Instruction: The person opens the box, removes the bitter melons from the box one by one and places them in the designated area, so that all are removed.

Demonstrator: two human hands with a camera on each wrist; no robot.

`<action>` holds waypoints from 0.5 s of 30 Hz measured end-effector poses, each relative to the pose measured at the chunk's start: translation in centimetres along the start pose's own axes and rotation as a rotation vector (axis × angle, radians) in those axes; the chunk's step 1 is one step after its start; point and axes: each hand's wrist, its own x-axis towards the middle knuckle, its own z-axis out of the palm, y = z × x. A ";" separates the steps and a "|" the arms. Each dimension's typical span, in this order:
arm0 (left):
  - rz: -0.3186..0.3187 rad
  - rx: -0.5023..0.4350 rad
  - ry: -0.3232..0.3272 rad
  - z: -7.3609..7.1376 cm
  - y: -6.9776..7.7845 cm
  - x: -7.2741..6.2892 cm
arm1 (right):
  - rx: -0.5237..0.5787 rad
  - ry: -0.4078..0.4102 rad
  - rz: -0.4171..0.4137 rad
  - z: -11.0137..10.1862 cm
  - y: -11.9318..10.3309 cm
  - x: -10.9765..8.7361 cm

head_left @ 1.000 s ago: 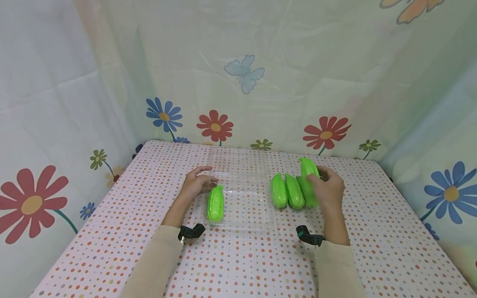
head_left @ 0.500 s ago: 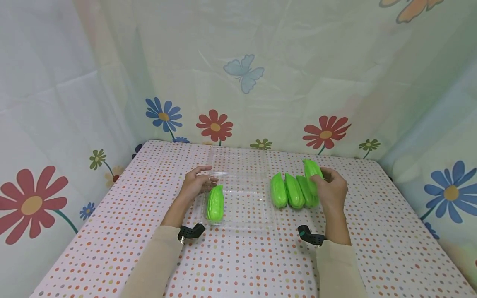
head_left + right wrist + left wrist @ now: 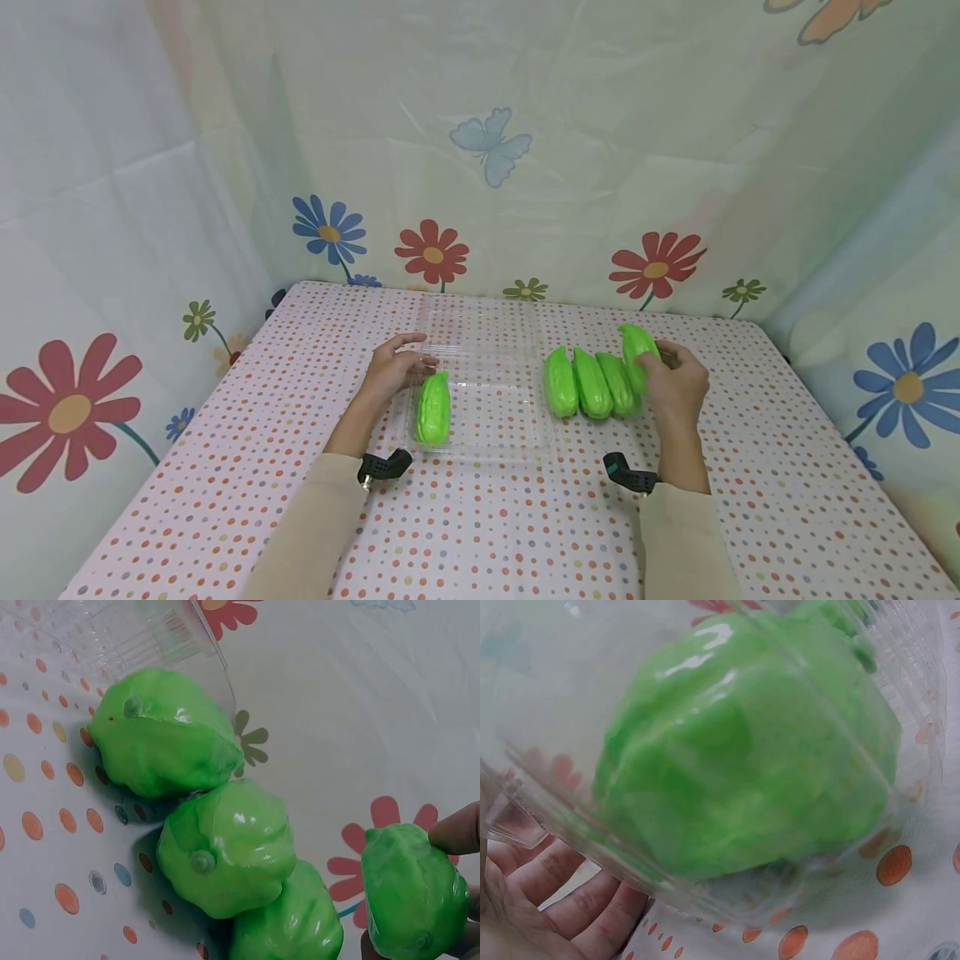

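While right hand (image 3: 678, 385) pinches a green gourd-shaped piece (image 3: 637, 346) | left hand (image 3: 392, 368), fingers loose, touches clear container (image 3: 495, 422)

This looks like a small recording booth: pale, flower-printed hanging sheets (image 3: 360, 100) screen three sides of a flat white desk (image 3: 480, 546) patterned with coloured dots, above which small, angular black wrist-worn cameras (image 3: 387, 466) show.
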 end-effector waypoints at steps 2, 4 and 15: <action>-0.005 0.006 -0.005 0.1 0.5 -0.3 | -0.006 0.009 -0.006 0.0 0.2 0.1; -0.007 0.013 -0.008 0.2 1.2 -0.9 | -0.008 0.015 -0.008 -0.1 0.3 0.1; 0.009 0.040 -0.005 0.7 2.5 -2.3 | -0.043 0.025 0.013 -0.5 1.3 0.8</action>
